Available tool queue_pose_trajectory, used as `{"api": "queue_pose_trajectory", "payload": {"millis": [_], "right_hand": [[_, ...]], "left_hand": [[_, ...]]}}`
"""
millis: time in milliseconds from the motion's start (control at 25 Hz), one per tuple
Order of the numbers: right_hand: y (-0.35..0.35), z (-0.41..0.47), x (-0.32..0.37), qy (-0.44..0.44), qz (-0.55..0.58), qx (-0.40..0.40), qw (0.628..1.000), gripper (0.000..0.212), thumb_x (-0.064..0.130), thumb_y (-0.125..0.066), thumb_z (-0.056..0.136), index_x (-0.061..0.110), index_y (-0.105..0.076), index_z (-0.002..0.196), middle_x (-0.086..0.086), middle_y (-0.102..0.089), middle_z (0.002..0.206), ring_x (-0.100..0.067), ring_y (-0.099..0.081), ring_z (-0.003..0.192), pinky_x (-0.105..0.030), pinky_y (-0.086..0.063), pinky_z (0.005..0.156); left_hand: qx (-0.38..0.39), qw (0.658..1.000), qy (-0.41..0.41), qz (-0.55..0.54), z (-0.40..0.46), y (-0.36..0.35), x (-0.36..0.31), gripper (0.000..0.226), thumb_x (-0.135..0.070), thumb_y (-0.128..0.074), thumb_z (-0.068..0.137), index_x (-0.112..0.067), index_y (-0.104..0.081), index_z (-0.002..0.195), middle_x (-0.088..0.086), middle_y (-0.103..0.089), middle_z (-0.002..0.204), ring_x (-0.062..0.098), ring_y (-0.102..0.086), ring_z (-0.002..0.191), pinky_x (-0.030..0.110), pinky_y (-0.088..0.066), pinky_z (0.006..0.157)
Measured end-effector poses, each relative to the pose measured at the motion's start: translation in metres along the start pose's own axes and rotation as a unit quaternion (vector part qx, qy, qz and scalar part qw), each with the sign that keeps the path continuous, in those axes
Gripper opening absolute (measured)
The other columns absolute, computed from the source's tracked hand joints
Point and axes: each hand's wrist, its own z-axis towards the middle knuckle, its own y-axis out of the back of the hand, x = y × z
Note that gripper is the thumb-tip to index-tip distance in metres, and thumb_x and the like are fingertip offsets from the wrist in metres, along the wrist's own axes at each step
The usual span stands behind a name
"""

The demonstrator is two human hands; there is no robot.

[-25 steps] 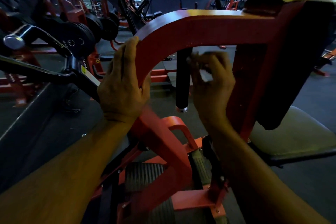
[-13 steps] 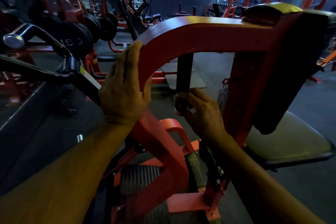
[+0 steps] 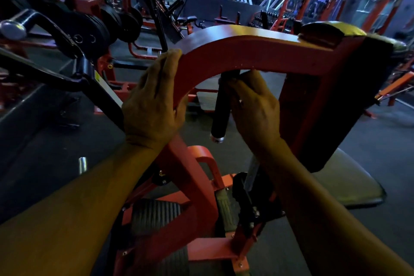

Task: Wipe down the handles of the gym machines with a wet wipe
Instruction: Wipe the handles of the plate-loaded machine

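Observation:
A short black handle [image 3: 220, 114] with a chrome end cap hangs down from the curved red machine arm [image 3: 246, 51]. My right hand [image 3: 253, 105] is curled round the top of that handle, just under the red arm. Only a small white sliver of the wet wipe [image 3: 241, 101] shows at the fingers; the rest is hidden inside the grip. My left hand [image 3: 152, 105] grips the bend of the red arm to the left of the handle, fingers over its top edge.
A dark backrest pad [image 3: 349, 101] and a grey seat pad [image 3: 349, 186] stand to the right. Ribbed foot plates [image 3: 154, 210] lie below. A black lever bar [image 3: 44, 74] and weight plates [image 3: 89, 33] are on the left; more red machines fill the background.
My right hand slid from the handle's top down to its lower end, then back up to the top under the red arm. My left hand kept its hold.

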Motion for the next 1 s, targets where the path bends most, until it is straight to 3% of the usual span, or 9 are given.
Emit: {"api": "queue_pose_trajectory", "payload": {"millis": [80, 200, 320, 400, 480, 600, 760, 880, 1000], "right_hand": [[-0.003, -0.005, 0.002, -0.029, 0.014, 0.023, 0.999, 0.022, 0.022, -0.058, 0.1, 0.005, -0.071, 0.107, -0.002, -0.062, 0.105, -0.019, -0.062, 0.084, -0.04, -0.054, 0.058], [-0.004, -0.012, -0.001, -0.127, 0.112, 0.108, 0.98, 0.038, 0.039, -0.047, 0.104, 0.009, -0.067, 0.117, 0.034, -0.051, 0.105, 0.01, -0.053, 0.095, -0.011, -0.046, 0.083], [0.005, -0.014, -0.006, -0.074, 0.137, 0.201, 0.967, 0.03, 0.032, -0.049, 0.104, 0.011, -0.066, 0.119, 0.011, -0.062, 0.116, -0.009, -0.06, 0.105, -0.022, -0.049, 0.091], [0.009, -0.024, -0.002, 0.078, 0.014, 0.284, 0.956, 0.022, 0.024, -0.066, 0.095, 0.01, -0.067, 0.113, -0.004, -0.062, 0.114, -0.018, -0.063, 0.098, -0.025, -0.053, 0.072], [0.009, -0.037, 0.005, 0.215, -0.111, 0.367, 0.898, 0.035, 0.02, -0.087, 0.075, 0.007, -0.069, 0.103, -0.008, -0.059, 0.11, -0.018, -0.062, 0.085, -0.02, -0.044, 0.05], [0.012, -0.03, 0.022, 0.238, -0.173, 0.487, 0.822, 0.042, 0.011, -0.078, 0.083, 0.003, -0.062, 0.121, -0.016, -0.05, 0.133, -0.026, -0.06, 0.102, -0.028, -0.049, 0.056], [0.017, -0.006, 0.044, 0.242, -0.224, 0.526, 0.784, 0.04, 0.005, -0.049, 0.101, 0.007, -0.047, 0.141, -0.018, -0.029, 0.154, -0.025, -0.061, 0.099, -0.032, -0.047, 0.063], [0.022, 0.015, 0.047, 0.232, -0.236, 0.51, 0.794, 0.038, 0.011, -0.052, 0.102, 0.009, -0.046, 0.139, -0.014, -0.036, 0.148, -0.016, -0.052, 0.076, -0.029, -0.04, 0.06], [0.026, 0.041, 0.035, 0.206, -0.246, 0.451, 0.833, 0.039, 0.01, -0.054, 0.1, 0.009, -0.049, 0.139, -0.014, -0.044, 0.144, -0.026, -0.065, 0.095, -0.032, -0.046, 0.063]], "left_hand": [[0.001, 1.0, 0.004, -0.003, -0.002, -0.002, 0.001, 0.072, -0.029, -0.073, 0.094, -0.007, -0.039, 0.153, 0.015, -0.05, 0.152, 0.035, -0.054, 0.133, 0.047, -0.056, 0.087], [0.004, 1.0, -0.004, -0.013, -0.001, -0.003, 0.002, 0.072, -0.029, -0.073, 0.093, -0.005, -0.04, 0.152, 0.017, -0.05, 0.152, 0.035, -0.052, 0.135, 0.045, -0.054, 0.093], [0.006, 1.0, -0.002, -0.027, -0.003, -0.003, 0.004, 0.069, -0.031, -0.069, 0.096, -0.003, -0.04, 0.153, 0.017, -0.047, 0.154, 0.035, -0.05, 0.137, 0.044, -0.049, 0.101], [0.005, 1.0, -0.004, -0.029, -0.004, -0.003, 0.005, 0.069, -0.031, -0.067, 0.097, -0.003, -0.04, 0.153, 0.017, -0.047, 0.154, 0.035, -0.049, 0.138, 0.042, -0.046, 0.106], [0.006, 1.0, -0.005, -0.03, -0.004, -0.003, 0.005, 0.068, -0.031, -0.066, 0.097, -0.004, -0.039, 0.154, 0.017, -0.047, 0.155, 0.034, -0.05, 0.138, 0.042, -0.046, 0.106], [0.001, 0.999, -0.002, -0.034, -0.003, -0.002, 0.004, 0.068, -0.03, -0.067, 0.096, -0.006, -0.04, 0.154, 0.016, -0.047, 0.154, 0.034, -0.051, 0.137, 0.043, -0.049, 0.102], [-0.003, 0.999, -0.005, -0.041, -0.004, -0.002, 0.004, 0.07, -0.03, -0.068, 0.096, -0.006, -0.038, 0.154, 0.016, -0.047, 0.154, 0.033, -0.048, 0.138, 0.038, -0.043, 0.106], [-0.006, 0.999, -0.006, -0.05, -0.003, -0.003, 0.004, 0.068, -0.03, -0.066, 0.097, -0.006, -0.037, 0.154, 0.016, -0.047, 0.154, 0.032, -0.048, 0.139, 0.038, -0.042, 0.107], [-0.002, 0.999, -0.003, -0.049, -0.004, -0.003, 0.005, 0.066, -0.033, -0.064, 0.099, -0.005, -0.04, 0.154, 0.016, -0.047, 0.154, 0.032, -0.047, 0.139, 0.036, -0.041, 0.107]]}}
